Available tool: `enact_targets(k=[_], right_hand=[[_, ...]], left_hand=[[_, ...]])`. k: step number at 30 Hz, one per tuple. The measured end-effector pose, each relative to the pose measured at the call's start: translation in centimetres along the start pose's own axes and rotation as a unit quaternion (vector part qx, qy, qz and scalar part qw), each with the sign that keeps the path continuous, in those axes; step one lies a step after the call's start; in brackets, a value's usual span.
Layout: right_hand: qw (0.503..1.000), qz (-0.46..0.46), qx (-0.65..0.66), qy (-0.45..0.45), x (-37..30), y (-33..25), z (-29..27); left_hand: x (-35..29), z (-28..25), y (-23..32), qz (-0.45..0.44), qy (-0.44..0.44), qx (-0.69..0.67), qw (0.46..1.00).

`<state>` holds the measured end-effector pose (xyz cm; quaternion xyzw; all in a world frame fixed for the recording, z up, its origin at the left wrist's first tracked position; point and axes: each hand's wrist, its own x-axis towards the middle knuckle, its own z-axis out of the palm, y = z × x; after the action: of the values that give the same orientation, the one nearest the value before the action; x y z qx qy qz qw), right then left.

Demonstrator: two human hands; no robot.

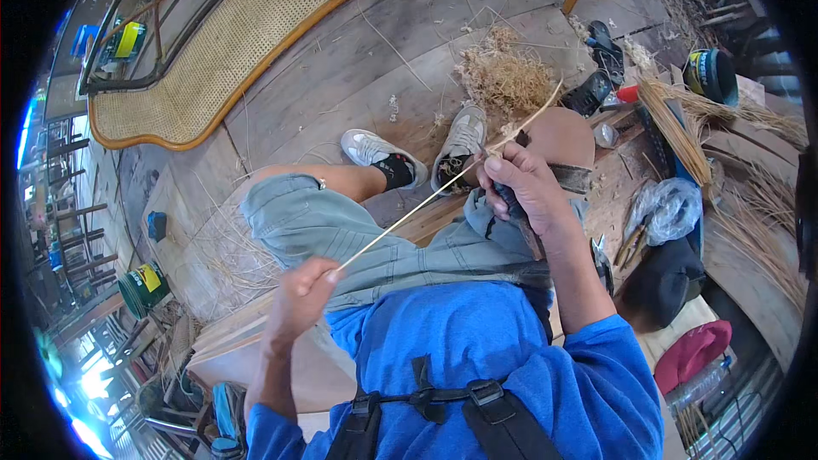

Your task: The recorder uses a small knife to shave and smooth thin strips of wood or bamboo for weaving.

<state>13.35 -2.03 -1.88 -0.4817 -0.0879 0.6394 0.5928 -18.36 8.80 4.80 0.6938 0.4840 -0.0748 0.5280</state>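
A long pale rattan strip (400, 223) runs taut on a slant across my lap, from lower left to upper right. Its lower end is pinched in my closed left hand (300, 298). My right hand (527, 183) is wrapped round the dark handle of a knife (508, 201), beside my right knee. The strip passes by the blade and under the right thumb, and its free end curves up past that hand. How blade and strip meet is mostly hidden by the fingers. A brown pad (558, 138) lies over the right knee, just beyond this hand.
A heap of curly shavings (504, 72) lies on the floor past my shoes. A woven cane panel with a wooden rim (247, 43) stands far left. At right are rattan bundles (675, 128), a plastic bag (673, 211), a black cap (663, 283) and a dark green can (711, 77).
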Motion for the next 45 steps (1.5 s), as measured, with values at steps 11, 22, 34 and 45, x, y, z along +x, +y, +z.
enact_targets(k=[11,22,34,45], right_hand=[[0.991,-0.116,-0.027,0.058,0.9,-3.8,-3.9],[0.998,0.003,0.004,0.067,1.5,-4.9,0.4],[0.978,-0.124,0.142,0.084,2.5,-1.2,6.7],[0.979,-0.123,0.069,0.150,-1.0,0.4,2.9]], left_hand=[[-3.6,-14.8,-17.8,-0.066,0.269,0.180,0.944],[8.7,-16.7,-11.6,0.081,0.514,-0.335,0.785],[8.8,0.8,1.7,0.361,0.142,0.250,0.887],[5.0,5.9,5.0,0.141,-0.005,0.147,0.979]])
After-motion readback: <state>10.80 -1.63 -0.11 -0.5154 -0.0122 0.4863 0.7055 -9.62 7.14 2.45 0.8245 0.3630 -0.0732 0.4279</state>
